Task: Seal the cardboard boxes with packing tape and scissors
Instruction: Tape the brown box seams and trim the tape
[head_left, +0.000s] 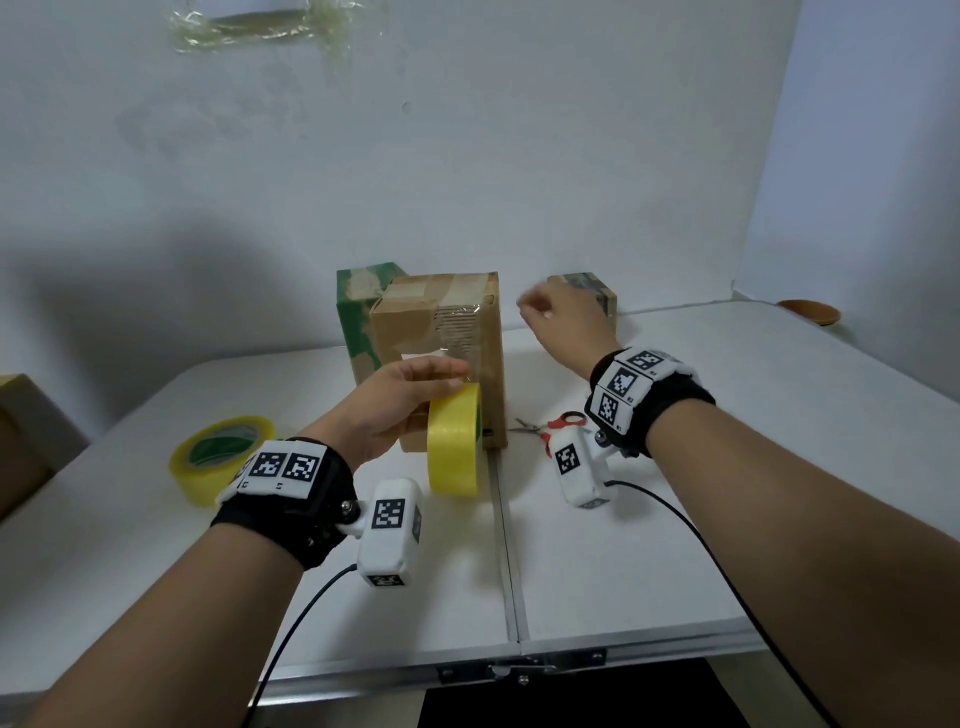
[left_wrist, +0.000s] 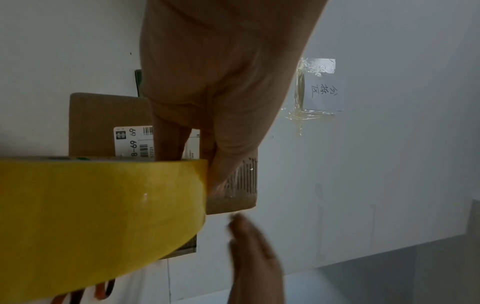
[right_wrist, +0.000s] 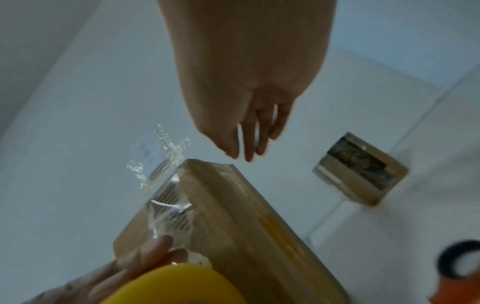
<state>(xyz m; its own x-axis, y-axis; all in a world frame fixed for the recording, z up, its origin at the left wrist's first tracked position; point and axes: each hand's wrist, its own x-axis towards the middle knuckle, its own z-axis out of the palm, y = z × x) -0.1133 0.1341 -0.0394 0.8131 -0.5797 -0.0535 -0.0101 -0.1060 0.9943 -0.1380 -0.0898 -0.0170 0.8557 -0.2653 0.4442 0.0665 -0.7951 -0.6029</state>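
A tall brown cardboard box (head_left: 441, 332) stands upright mid-table, with old tape across its top. My left hand (head_left: 410, 395) grips a yellow tape roll (head_left: 454, 447) held on edge against the box's front; clear tape (head_left: 460, 325) runs up from the roll over the box face. The left wrist view shows fingers inside the roll (left_wrist: 98, 216) and the thumb on the taped box (left_wrist: 103, 115). My right hand (head_left: 550, 312) hovers empty to the right of the box top, fingers relaxed (right_wrist: 249, 127). Red-handled scissors (head_left: 545, 426) lie on the table right of the box.
A green box (head_left: 358, 306) stands behind the brown one, and a small box (head_left: 597, 291) sits at the back right. A second tape roll (head_left: 218, 454) lies at the left, near a cardboard box (head_left: 21, 431) at the table's edge. A brown bowl (head_left: 810, 312) sits far right.
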